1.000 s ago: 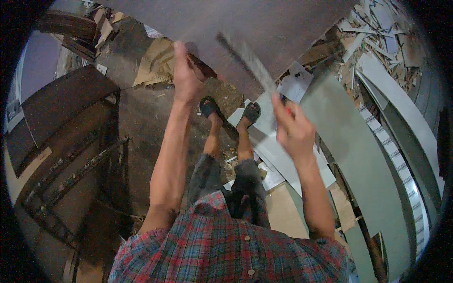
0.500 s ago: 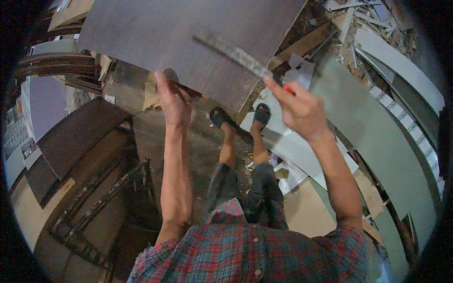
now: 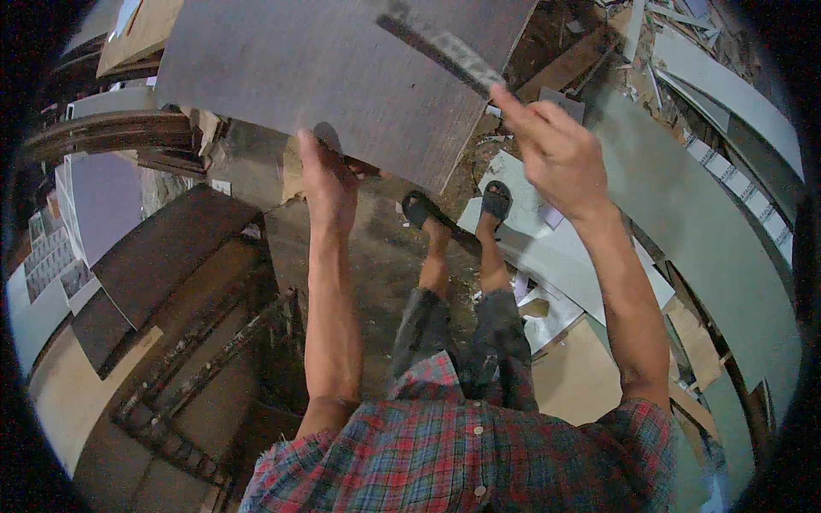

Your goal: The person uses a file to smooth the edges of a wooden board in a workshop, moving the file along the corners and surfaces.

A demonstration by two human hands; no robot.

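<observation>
A wide, dark brown wood-grain board stretches across the top of the view, its near edge toward me. My left hand is closed on that near edge, with the thumb along the top and the fingers partly hidden below. Out to the right, my right hand grips a long, flat, grey metal tool that looks like a file. Its index finger lies along the tool, which points up and left over the board, apparently above the surface. Motion blur hides the tool's details.
Pale green panels and white sheets lie to the right, with scraps beyond. On the left are stacked dark boards, a brown panel and a dark metal frame. My sandalled feet stand below the board.
My right hand has moved the tool farther away over the board. My left hand keeps its hold on the edge. The whole view has shifted slightly.
</observation>
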